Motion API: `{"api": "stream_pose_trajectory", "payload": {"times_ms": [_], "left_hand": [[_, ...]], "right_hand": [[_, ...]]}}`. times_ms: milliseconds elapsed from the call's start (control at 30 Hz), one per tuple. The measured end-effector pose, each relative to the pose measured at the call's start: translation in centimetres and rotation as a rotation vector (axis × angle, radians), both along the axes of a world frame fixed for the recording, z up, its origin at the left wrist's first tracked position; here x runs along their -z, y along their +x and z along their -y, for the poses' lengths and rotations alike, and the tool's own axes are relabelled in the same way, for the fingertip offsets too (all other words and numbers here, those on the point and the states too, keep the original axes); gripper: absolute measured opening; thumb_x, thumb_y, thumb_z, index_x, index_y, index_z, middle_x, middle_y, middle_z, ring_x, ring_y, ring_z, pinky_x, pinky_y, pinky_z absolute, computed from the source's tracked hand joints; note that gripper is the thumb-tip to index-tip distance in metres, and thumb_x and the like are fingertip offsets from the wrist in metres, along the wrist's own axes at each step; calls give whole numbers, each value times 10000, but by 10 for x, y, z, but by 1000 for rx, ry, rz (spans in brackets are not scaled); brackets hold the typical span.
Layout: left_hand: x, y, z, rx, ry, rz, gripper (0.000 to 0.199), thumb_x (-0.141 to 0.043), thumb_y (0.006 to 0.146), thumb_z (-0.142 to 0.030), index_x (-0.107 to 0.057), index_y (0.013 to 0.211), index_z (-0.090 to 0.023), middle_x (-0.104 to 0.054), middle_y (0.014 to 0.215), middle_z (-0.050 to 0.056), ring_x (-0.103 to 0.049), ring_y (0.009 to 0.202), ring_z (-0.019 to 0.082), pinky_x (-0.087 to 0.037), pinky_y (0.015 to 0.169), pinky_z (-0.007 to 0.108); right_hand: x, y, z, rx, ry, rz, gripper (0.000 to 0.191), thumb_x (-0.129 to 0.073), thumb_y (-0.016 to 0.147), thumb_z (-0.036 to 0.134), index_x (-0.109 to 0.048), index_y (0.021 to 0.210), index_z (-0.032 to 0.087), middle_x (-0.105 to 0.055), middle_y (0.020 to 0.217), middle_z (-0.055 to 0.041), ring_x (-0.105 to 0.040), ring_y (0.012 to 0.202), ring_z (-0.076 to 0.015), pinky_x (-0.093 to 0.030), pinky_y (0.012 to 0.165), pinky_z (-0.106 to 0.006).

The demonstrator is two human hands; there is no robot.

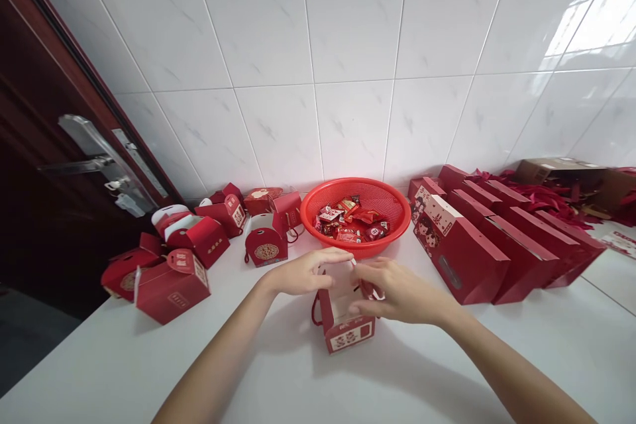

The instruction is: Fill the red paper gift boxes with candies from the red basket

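A small red paper candy box (pixel 350 334) stands on the white table in front of me, its top unfolded and its white inside showing. A red cord loop hangs at its left side. My left hand (pixel 308 271) is at the box's upper left, thumb on the wall and fingers reaching over the far flap. My right hand (pixel 392 288) grips the right side, its thumb crossing the opening. The fingertips of both hands come close together at the far edge. Just behind is a red plastic basket (pixel 356 248) with wrapped candies (pixel 348 218) in it.
Several red candy boxes (pixel 173 285) stand at the left, some with lids up. At the right are rows of large red gift bags (pixel 477 271), red ribbons (pixel 541 202) and a cardboard box (pixel 561 169). A tiled wall (pixel 348 112) rises behind; a dark door (pixel 44 112) is left.
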State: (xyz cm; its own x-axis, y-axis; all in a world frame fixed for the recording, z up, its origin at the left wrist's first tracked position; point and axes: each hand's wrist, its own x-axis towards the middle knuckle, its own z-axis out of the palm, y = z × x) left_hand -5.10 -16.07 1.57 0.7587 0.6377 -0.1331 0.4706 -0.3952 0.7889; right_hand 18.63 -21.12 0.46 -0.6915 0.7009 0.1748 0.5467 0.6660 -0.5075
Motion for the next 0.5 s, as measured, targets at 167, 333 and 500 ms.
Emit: {"api": "stream_pose_trajectory", "payload": {"times_ms": [167,333,500], "left_hand": [[7,-31,-8,51,-238,79,871,-795,740,-370,-433,1527,-277,-432,1590,71,-405,1444,327,-368,1159,442],[28,-50,-18,93,-384,56,1277,-924,573,-441,-188,1611,-326,-460,1567,81,-440,1419,323,-328,1181,450],[47,-51,-18,65,-447,22,1418,-937,536,-493,-49,1626,-310,-502,1529,108,-385,1453,334,-346,1167,433]], "right_hand": [[16,30,7,210,-232,-105,441,-663,858,611,-521,1041,237,-646,935,-31,-574,757,-169,-431,651,-278],[34,36,10,271,-378,-213,516,-678,818,655,-467,1049,245,-596,848,8,-534,746,-163,-431,668,-284],[41,32,7,245,-447,-276,502,-702,813,619,-436,1016,244,-574,789,37,-502,714,-148,-404,664,-274]]}}
